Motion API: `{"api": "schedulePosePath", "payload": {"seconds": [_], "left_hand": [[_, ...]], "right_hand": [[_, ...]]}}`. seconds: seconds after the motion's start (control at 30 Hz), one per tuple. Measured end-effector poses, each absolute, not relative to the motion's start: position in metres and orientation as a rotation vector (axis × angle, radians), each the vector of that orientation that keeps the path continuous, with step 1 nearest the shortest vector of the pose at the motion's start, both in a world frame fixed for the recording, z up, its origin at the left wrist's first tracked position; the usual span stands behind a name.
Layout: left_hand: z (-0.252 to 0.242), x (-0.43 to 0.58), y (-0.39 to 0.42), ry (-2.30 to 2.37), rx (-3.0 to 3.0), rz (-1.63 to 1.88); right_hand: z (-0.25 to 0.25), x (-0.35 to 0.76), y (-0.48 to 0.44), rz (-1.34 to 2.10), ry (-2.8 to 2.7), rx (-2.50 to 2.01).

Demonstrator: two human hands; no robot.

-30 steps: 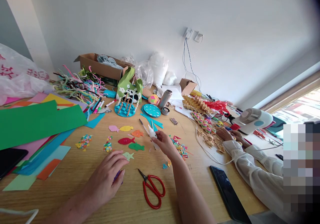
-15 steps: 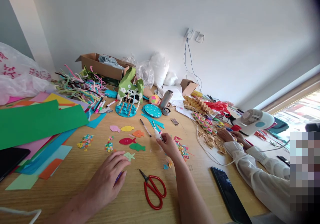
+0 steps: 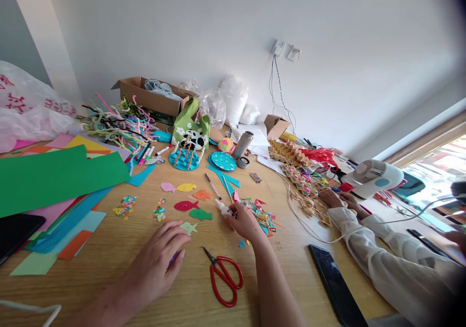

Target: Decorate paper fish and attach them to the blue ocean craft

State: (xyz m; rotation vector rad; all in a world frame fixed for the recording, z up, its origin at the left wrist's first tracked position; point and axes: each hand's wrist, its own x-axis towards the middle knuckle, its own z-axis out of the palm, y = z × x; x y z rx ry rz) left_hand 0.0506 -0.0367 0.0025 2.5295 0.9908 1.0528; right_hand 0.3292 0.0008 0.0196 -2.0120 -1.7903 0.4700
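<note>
The right hand (image 3: pixel 244 221) has its fingers clamped on a small white squeeze bottle (image 3: pixel 223 207), held low over the wooden counter (image 3: pixel 182 295) with its pointed nozzle toward the upper left, just right of the red paper fish (image 3: pixel 186 205) and the green paper fish (image 3: pixel 201 214). Scraps of coloured paper (image 3: pixel 267 216) lie just beyond that hand on its right.

The left hand (image 3: pixel 158 256) is curled, palm down, its fingers close together and the thumb set apart from them. A purple thing (image 3: pixel 174 258) shows between thumb and fingers, mostly hidden; I cannot tell whether it is gripped. The fingertips come right up to a pale green paper fish (image 3: pixel 189 228).

Farther back lie a pink paper fish (image 3: pixel 168 187), a yellow paper fish (image 3: pixel 186 187) and an orange paper fish (image 3: pixel 202 195), with a pen (image 3: pixel 212 186) to their right. Two groups of tiny coloured paper dots sit to the left of the fish. Red-handled scissors (image 3: pixel 224 281) lie between the forearms, blades slightly apart, and a black phone (image 3: pixel 333 281) rests right of the right forearm. At the far right, a co-worker's hands (image 3: pixel 330 198) are near a white fan (image 3: pixel 374 176).
</note>
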Motion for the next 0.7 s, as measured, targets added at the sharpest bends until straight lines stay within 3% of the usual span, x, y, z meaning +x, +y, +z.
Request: {"api": "schedulePosePath", "payload": {"seconds": [0.7], "left_hand": [[0.0025, 0.0496, -0.0360, 0.985, 2.541, 1.077]], "right_hand": [[0.0240, 0.3352, -0.0021, 0.549, -1.803, -2.065]]}}
